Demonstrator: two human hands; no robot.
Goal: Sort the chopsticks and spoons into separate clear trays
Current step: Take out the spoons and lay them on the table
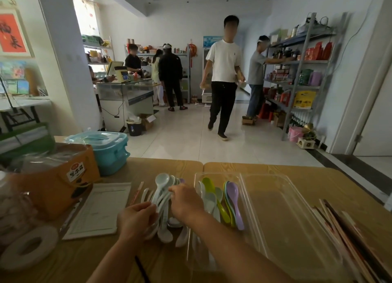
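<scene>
Pinches white spoons (pixel 163 190) by handles w/ L hand (pixel 135 219), curls R hand (pixel 186 203) over mid-bundle, grip unclear, long axis front-to-back, clear tray (pixel 240 175) just beside R hand.

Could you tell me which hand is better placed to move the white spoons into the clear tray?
Right: the right hand grips the white spoons beside the clear tray; the left hand sits farther away.

both forearms reach forward; left hand (pixel 135 218) pinches spoons (pixel 161 184); right hand (pixel 186 202) palm down, fingers bent, grip unclear.
</scene>
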